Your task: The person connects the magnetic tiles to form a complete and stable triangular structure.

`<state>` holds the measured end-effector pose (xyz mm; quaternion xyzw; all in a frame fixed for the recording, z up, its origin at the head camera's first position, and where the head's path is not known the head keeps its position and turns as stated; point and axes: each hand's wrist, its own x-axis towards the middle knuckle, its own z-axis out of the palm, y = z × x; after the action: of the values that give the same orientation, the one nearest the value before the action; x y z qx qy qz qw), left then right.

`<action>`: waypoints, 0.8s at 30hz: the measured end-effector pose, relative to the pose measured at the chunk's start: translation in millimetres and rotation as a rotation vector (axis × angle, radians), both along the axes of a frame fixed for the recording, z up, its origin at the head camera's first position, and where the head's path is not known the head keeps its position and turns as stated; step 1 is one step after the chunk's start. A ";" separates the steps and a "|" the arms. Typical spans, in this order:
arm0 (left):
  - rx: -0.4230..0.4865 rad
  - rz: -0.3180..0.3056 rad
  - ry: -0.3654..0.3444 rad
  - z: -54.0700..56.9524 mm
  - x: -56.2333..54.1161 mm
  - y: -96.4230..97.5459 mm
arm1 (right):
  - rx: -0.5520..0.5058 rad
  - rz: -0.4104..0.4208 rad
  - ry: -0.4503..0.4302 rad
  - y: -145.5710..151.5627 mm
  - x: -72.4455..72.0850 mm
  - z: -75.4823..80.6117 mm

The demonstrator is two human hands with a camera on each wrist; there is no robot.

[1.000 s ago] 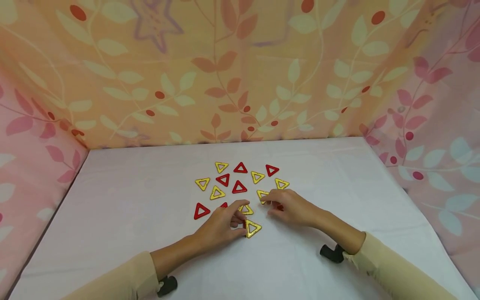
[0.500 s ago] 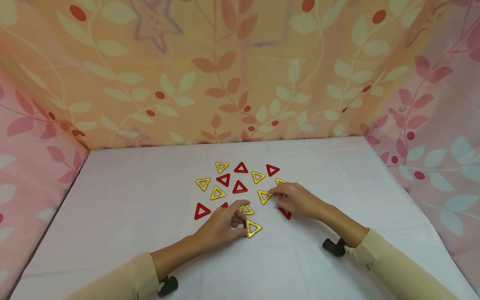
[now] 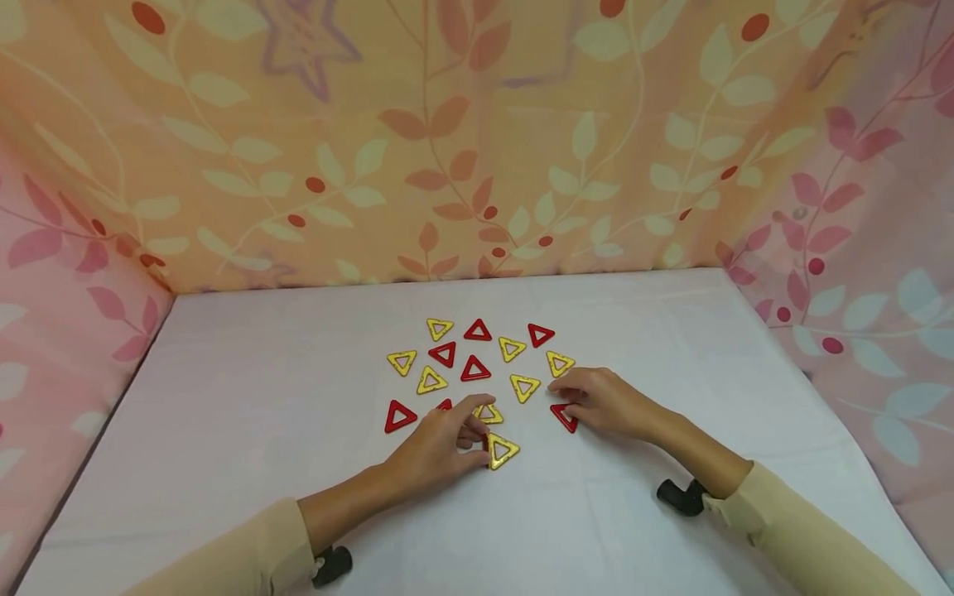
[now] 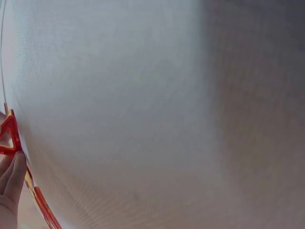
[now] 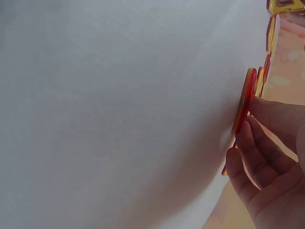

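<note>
Triangular frame tiles in red and yellow are scattered about the table. My left hand [image 3: 440,439] pinches a yellow triangular tile [image 3: 508,452] at its left corner. In the left wrist view a red triangular face [image 4: 15,136] stands up off the cloth at the fingertips. Under the left fingers lies another yellow tile [image 3: 490,415], partly covered. My right hand [image 3: 614,403] is over a red triangular tile [image 3: 564,419], its thumb overlapping the right edge. Seen from the right wrist, this red tile [image 5: 245,102] is nearly edge-on, with the thumb and fingertips close against it.
Farther back lie several red and yellow tiles, among them a yellow one [image 3: 516,387] left of my right fingertips. Another red tile [image 3: 393,424] is left of my left hand. White cloth covers the table [image 3: 224,397]; patterned fabric [image 3: 477,149] hangs behind it and at both sides.
My right hand has moved right, off the yellow triangular tile it covered in part. The red triangular tile beneath and a yellow one behind now show more. The left hand has stayed put.
</note>
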<state>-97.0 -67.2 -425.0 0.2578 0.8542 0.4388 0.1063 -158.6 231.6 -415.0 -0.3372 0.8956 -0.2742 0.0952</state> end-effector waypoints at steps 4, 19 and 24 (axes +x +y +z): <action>-0.003 0.005 0.007 1.1 -0.4 -0.2 | -0.010 -0.003 0.015 2.7 -0.5 -2.6; -0.006 0.003 0.006 2.2 -1.0 -0.9 | -0.041 0.004 0.001 -3.3 0.2 -5.2; -0.001 -0.002 0.003 0.4 -0.3 -1.3 | -0.033 0.015 -0.008 -8.9 2.0 -5.9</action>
<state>-97.3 -68.6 -424.6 0.2592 0.8543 0.4381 0.1055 -156.6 222.7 -420.8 -0.3443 0.8880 -0.2896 0.0954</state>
